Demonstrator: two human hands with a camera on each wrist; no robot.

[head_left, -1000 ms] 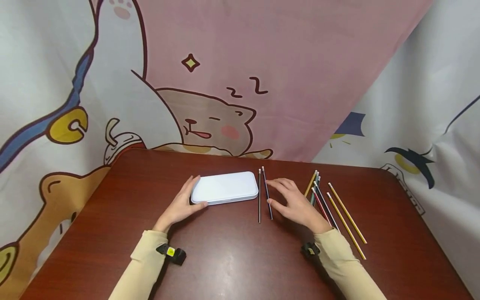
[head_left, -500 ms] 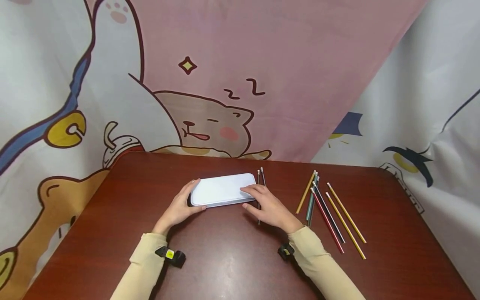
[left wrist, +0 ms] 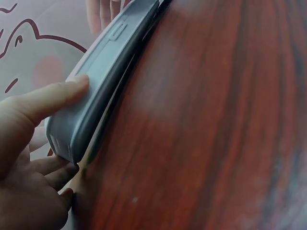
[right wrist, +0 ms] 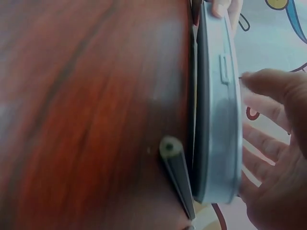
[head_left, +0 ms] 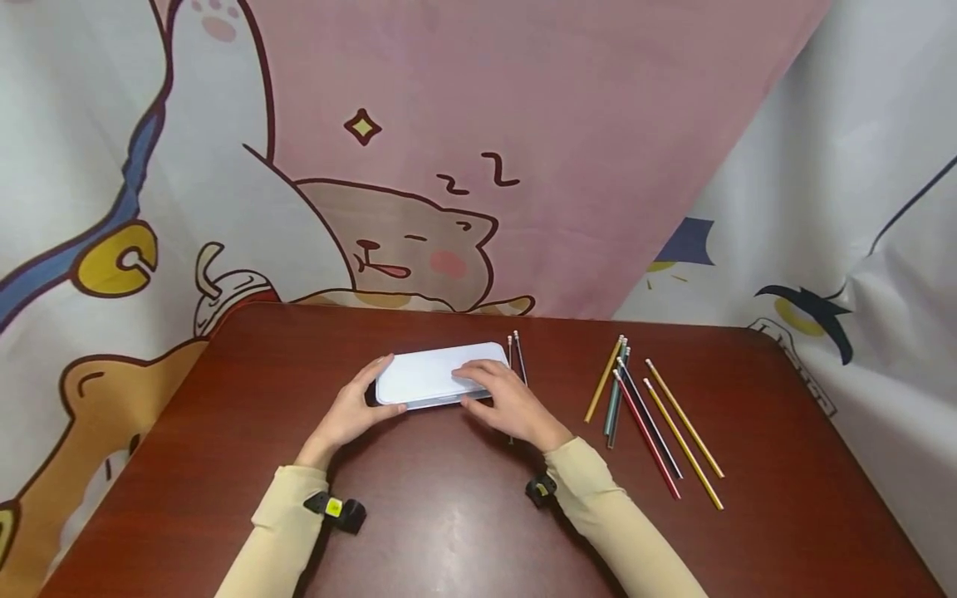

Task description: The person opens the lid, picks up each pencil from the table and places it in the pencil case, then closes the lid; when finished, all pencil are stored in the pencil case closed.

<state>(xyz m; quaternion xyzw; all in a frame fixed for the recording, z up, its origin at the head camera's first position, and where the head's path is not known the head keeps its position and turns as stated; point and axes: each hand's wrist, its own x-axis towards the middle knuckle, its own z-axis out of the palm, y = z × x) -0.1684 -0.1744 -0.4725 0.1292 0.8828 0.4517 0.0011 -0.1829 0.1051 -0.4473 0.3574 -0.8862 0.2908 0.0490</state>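
A white pencil case (head_left: 419, 375) lies on the table with its lid down; a small latch (left wrist: 118, 31) shows on its front side in the left wrist view. My left hand (head_left: 347, 419) grips the case's left end, thumb against the front wall and fingers around the end. Over the right part of the lid is my right hand (head_left: 510, 404), fingers extended and thumb near the front edge, close to the latch. Two dark pencils (head_left: 521, 359) lie just beyond the case's right end, partly hidden by my right hand; one pencil's end (right wrist: 171, 146) shows in the right wrist view.
To the right lie several pencils: a yellow one (head_left: 604, 380) and greenish ones (head_left: 616, 399) grouped together, a red one (head_left: 649, 438), a dark one beside it, and two more yellow pencils (head_left: 684, 444). A patterned curtain (head_left: 561, 166) hangs behind the brown table (head_left: 441, 515).
My right hand has moved left from beside the dark pencils to over the case's lid. My left hand stays at the case's left end. The whole head view has shifted slightly.
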